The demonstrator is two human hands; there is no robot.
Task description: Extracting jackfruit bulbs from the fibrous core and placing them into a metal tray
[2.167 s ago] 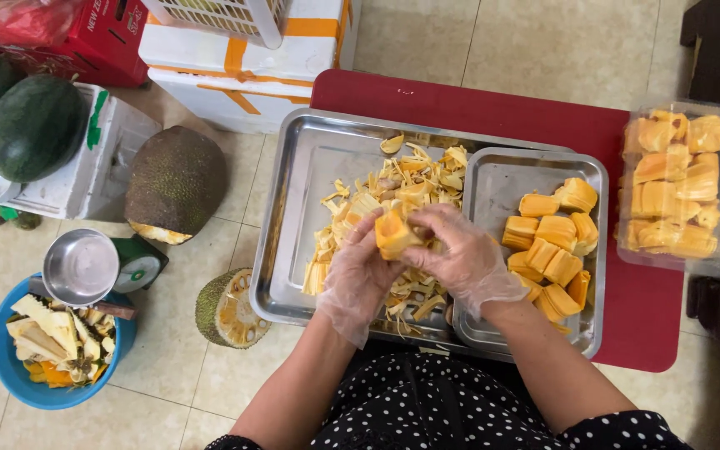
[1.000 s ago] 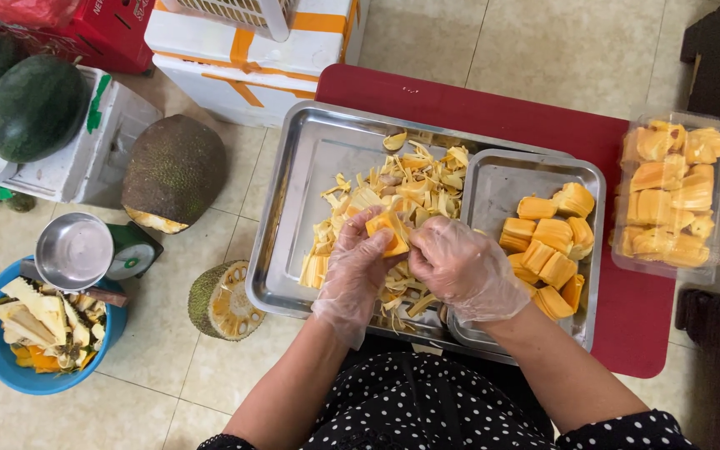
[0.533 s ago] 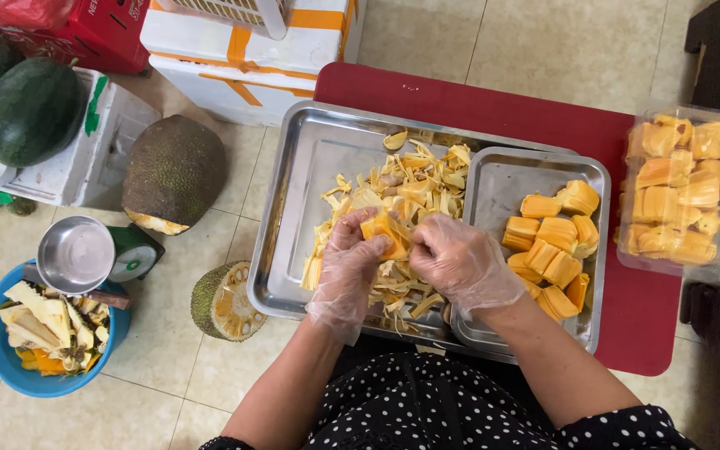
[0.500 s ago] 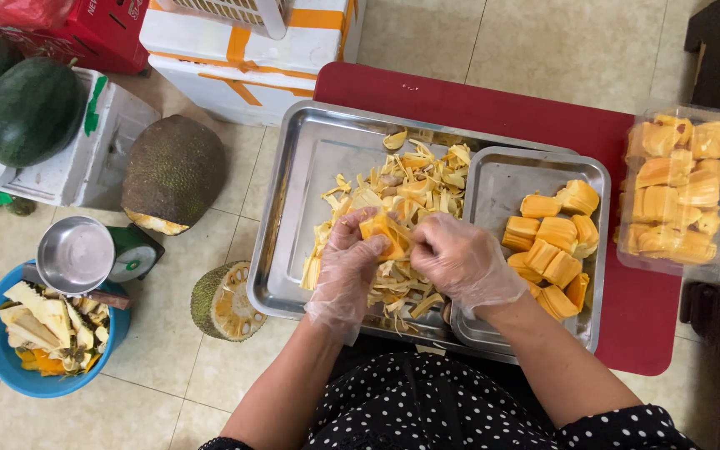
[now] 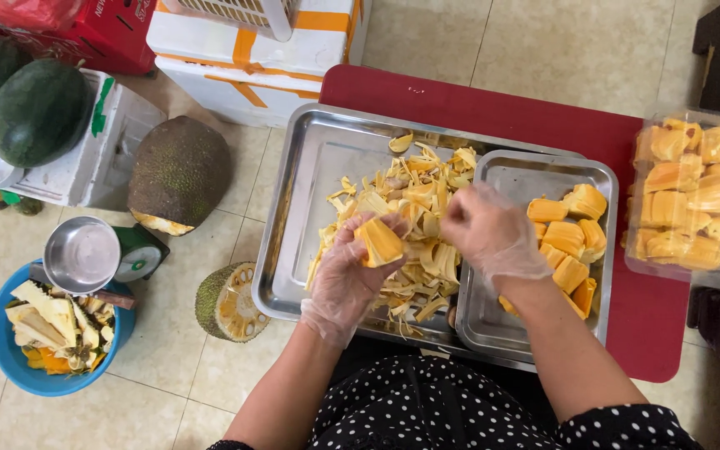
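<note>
Red, low and rectangular, the table (image 5: 493,104) carries a large steel tray (image 5: 310,179) heaped with pale yellow jackfruit strands (image 5: 410,196). Beige floor tiles (image 5: 577,42) surround it. Over the tray, the gloved left hand (image 5: 347,279) cups an orange jackfruit pod (image 5: 379,242). The gloved right hand (image 5: 489,233) is fisted; what it pinches is hidden. Peeling goes best with the pod held steady, fibres pulled away gently.

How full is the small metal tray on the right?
Partly full: orange fruit pieces cover the right side of the small tray; its left side is bare metal.
</note>
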